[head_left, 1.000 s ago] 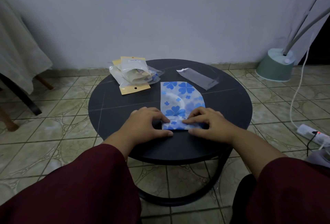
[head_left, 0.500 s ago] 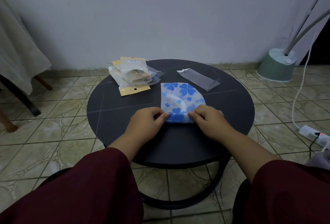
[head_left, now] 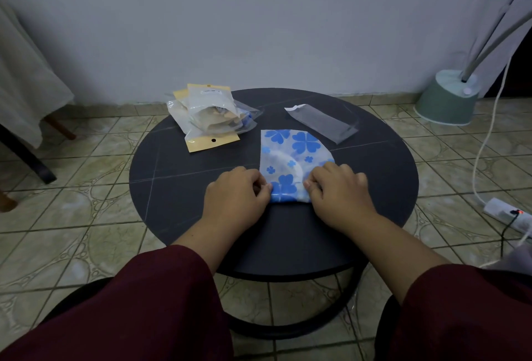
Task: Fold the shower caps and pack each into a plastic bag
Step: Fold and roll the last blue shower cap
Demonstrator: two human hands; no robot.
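Observation:
A white shower cap with blue clover prints (head_left: 290,153) lies flattened on the round black table (head_left: 178,187), its near end rolled or folded over. My left hand (head_left: 236,196) pinches the left side of that fold. My right hand (head_left: 336,190) pinches its right side. An empty clear plastic bag (head_left: 322,123) lies just beyond the cap to the right.
A pile of packed bags with yellow header cards (head_left: 208,117) sits at the table's far left. A green lamp base (head_left: 449,98) stands on the floor at right, with a white cord and power strip (head_left: 506,212). A cloth-draped table (head_left: 26,78) is at far left.
Both hands have carried the cap's near end away from me, turning it over on itself, so the flat part has grown shorter. The hands now sit further apart on the fold's sides.

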